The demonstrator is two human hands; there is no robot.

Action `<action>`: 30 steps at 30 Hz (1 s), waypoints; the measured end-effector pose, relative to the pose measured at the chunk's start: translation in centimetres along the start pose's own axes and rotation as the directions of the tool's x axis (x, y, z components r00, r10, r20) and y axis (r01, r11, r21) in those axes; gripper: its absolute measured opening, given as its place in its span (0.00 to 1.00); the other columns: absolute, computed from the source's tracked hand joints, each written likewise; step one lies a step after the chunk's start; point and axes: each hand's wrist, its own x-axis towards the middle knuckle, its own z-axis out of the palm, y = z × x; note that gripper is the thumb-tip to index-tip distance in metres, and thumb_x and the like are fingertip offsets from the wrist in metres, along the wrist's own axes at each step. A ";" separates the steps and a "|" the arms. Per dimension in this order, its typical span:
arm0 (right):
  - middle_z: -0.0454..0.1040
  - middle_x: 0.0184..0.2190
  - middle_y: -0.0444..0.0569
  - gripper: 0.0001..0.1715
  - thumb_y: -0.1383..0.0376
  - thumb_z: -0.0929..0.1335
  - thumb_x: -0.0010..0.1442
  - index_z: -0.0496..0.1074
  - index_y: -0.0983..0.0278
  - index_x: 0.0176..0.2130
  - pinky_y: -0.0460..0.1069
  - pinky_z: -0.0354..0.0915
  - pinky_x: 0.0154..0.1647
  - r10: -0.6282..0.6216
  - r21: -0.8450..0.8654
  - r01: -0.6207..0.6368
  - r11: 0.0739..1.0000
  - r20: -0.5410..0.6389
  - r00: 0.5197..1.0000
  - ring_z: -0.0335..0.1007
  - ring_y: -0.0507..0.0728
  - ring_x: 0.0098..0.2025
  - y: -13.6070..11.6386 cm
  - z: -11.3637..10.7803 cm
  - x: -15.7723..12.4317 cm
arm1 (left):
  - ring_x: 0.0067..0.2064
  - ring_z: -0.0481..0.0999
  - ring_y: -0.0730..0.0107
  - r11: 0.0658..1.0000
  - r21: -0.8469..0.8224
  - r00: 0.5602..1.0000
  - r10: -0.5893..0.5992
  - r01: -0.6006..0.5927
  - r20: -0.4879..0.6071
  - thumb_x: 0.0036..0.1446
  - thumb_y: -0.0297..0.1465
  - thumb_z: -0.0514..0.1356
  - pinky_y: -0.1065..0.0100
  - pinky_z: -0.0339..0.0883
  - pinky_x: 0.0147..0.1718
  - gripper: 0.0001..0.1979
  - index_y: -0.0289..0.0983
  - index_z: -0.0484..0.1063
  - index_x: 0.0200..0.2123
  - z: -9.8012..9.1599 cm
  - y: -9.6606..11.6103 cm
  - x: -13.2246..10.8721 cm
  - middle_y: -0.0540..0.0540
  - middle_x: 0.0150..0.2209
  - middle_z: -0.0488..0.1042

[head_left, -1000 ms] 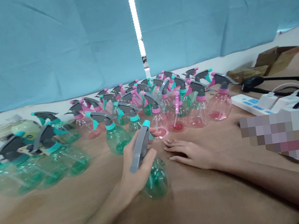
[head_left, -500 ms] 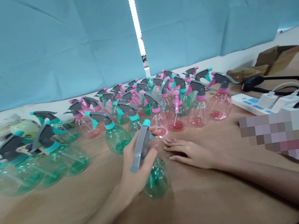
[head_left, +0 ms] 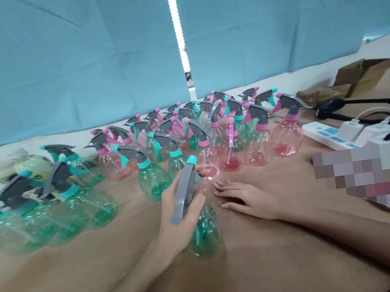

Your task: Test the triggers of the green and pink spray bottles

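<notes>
My left hand (head_left: 179,211) is closed around the neck of a green spray bottle (head_left: 205,236) with a grey and teal trigger head. The bottle stands in front of me on the wooden table (head_left: 263,267), its nozzle facing away. To the right of it, my right hand (head_left: 248,199) lies palm down on the tabletop, fingers stretched out, holding nothing. Just beyond my hands are a pink spray bottle (head_left: 208,158) and another green spray bottle (head_left: 154,180). The left palm and fingers hide the held bottle's neck.
Several pink and green spray bottles crowd the back of the table, among them a pink one (head_left: 287,135). More green bottles (head_left: 96,205) stand at left. At right are a white power strip (head_left: 327,134) with plugs, an open cardboard box (head_left: 361,76) and a black object (head_left: 331,108).
</notes>
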 end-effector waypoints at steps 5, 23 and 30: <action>0.64 0.61 0.49 0.26 0.54 0.60 0.67 0.63 0.58 0.60 0.59 0.55 0.64 0.004 -0.010 -0.004 1.000 -0.004 1.000 0.57 0.59 0.64 0.1 0.0 0.0 | 0.37 0.74 0.69 0.998 0.058 0.999 -0.039 0.040 -0.007 0.55 0.28 0.55 0.67 0.68 0.39 0.10 0.39 0.68 0.41 -0.1 0.4 0.0 0.49 0.38 0.74; 0.64 0.61 0.50 0.26 0.54 0.61 0.67 0.64 0.58 0.60 0.60 0.55 0.64 0.012 0.012 -0.012 1.000 -0.009 1.000 0.56 0.59 0.64 -0.1 -0.1 0.0 | 0.34 0.74 0.66 0.993 0.104 0.998 -0.055 0.056 -0.006 0.54 0.26 0.53 0.63 0.68 0.38 0.07 0.41 0.70 0.34 -0.6 -0.4 -0.3 0.49 0.33 0.75; 0.64 0.61 0.50 0.27 0.53 0.60 0.67 0.63 0.59 0.61 0.59 0.54 0.64 0.016 0.005 -0.016 1.000 0.000 1.000 0.56 0.59 0.64 0.1 0.0 -0.1 | 0.32 0.75 0.66 0.991 0.112 0.997 -0.074 0.076 -0.019 0.53 0.28 0.55 0.65 0.67 0.34 0.05 0.41 0.69 0.33 -0.6 0.0 -0.2 0.51 0.29 0.75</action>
